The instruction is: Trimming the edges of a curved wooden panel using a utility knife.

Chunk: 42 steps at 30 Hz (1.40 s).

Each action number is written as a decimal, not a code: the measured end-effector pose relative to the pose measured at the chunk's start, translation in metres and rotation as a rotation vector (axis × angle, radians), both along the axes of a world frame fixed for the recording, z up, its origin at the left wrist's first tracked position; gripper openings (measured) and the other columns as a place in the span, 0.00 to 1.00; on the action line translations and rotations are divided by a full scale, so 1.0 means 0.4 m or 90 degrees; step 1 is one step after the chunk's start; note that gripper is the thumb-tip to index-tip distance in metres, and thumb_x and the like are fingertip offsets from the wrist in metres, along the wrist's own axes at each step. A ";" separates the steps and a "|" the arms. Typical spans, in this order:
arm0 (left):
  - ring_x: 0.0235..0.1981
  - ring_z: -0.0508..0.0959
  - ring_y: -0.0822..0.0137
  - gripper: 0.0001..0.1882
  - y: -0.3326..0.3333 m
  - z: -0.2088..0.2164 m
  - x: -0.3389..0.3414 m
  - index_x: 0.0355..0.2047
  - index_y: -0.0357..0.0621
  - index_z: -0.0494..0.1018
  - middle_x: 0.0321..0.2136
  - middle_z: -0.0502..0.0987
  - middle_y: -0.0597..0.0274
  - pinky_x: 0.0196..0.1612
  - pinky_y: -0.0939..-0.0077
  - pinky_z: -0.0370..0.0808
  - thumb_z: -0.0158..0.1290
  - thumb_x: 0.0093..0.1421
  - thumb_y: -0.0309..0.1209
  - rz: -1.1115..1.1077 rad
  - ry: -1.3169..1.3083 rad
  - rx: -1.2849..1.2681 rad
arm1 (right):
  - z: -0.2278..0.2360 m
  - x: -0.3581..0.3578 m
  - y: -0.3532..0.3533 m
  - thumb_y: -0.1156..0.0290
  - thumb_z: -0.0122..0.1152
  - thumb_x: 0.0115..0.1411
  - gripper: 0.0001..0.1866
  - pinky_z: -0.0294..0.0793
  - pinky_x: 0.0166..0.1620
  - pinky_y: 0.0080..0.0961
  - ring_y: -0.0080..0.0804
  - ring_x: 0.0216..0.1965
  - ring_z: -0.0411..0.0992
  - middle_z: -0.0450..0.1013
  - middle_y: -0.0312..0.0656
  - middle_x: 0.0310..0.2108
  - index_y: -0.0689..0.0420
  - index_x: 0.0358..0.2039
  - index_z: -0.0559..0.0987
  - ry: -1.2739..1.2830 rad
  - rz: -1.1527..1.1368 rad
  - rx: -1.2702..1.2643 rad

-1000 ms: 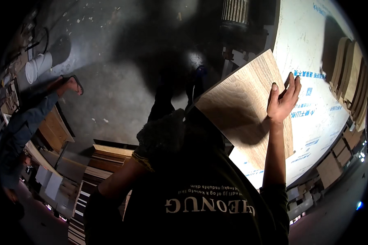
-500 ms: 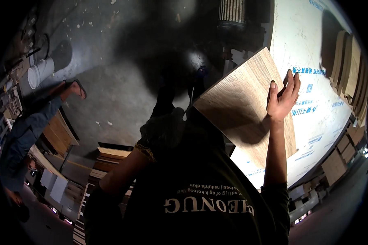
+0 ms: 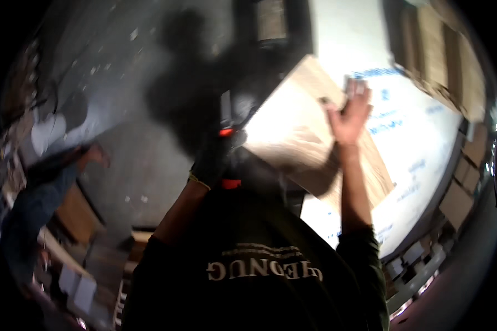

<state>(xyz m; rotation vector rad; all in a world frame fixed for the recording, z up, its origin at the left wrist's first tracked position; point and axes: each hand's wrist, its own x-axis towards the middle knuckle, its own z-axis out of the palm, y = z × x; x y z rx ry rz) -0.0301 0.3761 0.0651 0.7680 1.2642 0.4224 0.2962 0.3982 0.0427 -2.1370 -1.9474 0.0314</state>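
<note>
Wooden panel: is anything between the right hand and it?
Nothing visible. The right hand lies flat against the wooden panel near its far edge. The left hand, in a dark glove, is at the panel's near corner; the blur hides its grip.

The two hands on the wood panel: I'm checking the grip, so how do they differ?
The left hand wears a dark glove and sits at the wood panel's lower near edge; the right hand is bare, raised higher, fingers spread flat on the panel's face. Both touch the same panel.
</note>
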 end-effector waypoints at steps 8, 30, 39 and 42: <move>0.26 0.75 0.74 0.17 -0.014 0.141 -0.048 0.50 0.39 0.67 0.31 0.75 0.62 0.30 0.79 0.74 0.53 0.60 0.24 0.120 -0.103 0.036 | 0.193 -0.231 -0.415 0.48 0.71 0.41 0.54 0.45 0.66 0.57 0.53 0.69 0.43 0.48 0.52 0.68 0.51 0.66 0.57 0.043 -0.061 -0.214; 0.19 0.74 0.74 0.14 -0.261 0.091 -0.055 0.41 0.38 0.75 0.28 0.78 0.63 0.23 0.78 0.73 0.60 0.56 0.30 0.039 -0.112 0.183 | 0.323 -0.046 -0.917 0.54 0.42 0.69 0.28 0.66 0.59 0.38 0.44 0.56 0.66 0.63 0.48 0.60 0.63 0.61 0.62 0.965 -0.475 0.787; 0.19 0.72 0.74 0.09 -0.391 -0.062 -0.024 0.29 0.40 0.74 0.18 0.73 0.66 0.22 0.75 0.68 0.56 0.55 0.33 -0.083 0.062 0.147 | 0.007 0.141 -0.993 0.54 0.46 0.67 0.29 0.65 0.59 0.40 0.45 0.56 0.66 0.65 0.49 0.59 0.64 0.59 0.64 1.056 -0.666 0.545; 0.17 0.70 0.74 0.07 -0.421 -0.068 0.001 0.29 0.41 0.72 0.16 0.70 0.68 0.21 0.76 0.67 0.54 0.57 0.32 -0.093 0.021 0.126 | -0.001 0.205 -0.939 0.56 0.47 0.67 0.27 0.66 0.58 0.40 0.45 0.55 0.67 0.66 0.49 0.57 0.64 0.58 0.65 1.106 -0.677 0.490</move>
